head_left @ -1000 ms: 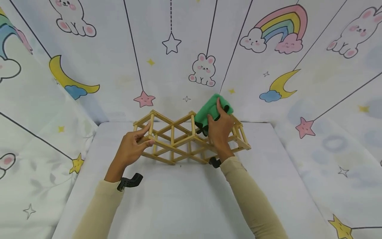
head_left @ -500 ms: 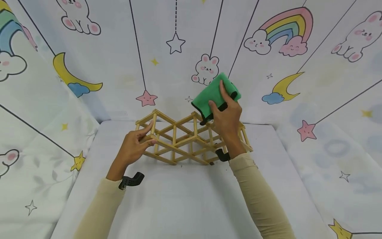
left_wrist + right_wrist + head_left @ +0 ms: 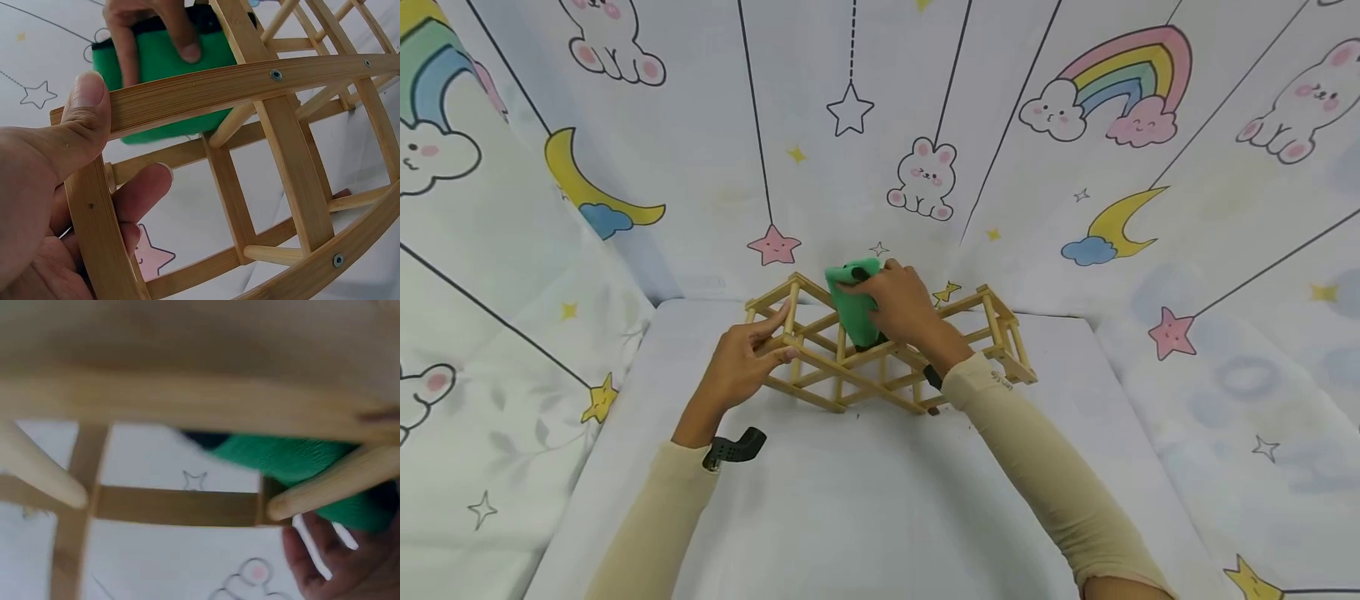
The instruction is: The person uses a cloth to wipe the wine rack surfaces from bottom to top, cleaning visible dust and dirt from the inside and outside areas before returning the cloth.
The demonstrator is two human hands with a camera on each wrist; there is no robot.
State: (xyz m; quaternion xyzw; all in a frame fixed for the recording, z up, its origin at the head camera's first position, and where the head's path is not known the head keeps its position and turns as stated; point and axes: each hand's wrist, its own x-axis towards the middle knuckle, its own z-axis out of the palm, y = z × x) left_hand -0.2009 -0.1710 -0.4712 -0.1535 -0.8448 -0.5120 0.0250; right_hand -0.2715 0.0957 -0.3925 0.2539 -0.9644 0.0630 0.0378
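Observation:
A wooden lattice rack (image 3: pixel 842 365) of crossed slats and round rods stands across the far part of the table. My left hand (image 3: pixel 747 362) grips its left end; in the left wrist view the thumb (image 3: pixel 87 103) lies over a slat's end, with fingers curled behind the upright. In my right hand (image 3: pixel 904 304) is a folded green cloth (image 3: pixel 853 315) with black edging, held against the rack's middle top. The left wrist view shows the cloth (image 3: pixel 162 59) behind the upper slat. Rack parts cover some of the cloth (image 3: pixel 275 456) in the right wrist view.
The white table (image 3: pixel 850 500) extends toward me in front of the rack. A small dark bit (image 3: pixel 933 411) and several specks lie by the rack's front foot. A white fabric backdrop (image 3: pixel 700 167) printed with bunnies, stars and moons rises right behind the rack.
My right hand lifted the cloth off the rack's right part, then carried it left and down onto the middle. The left hand keeps its grip on the left end.

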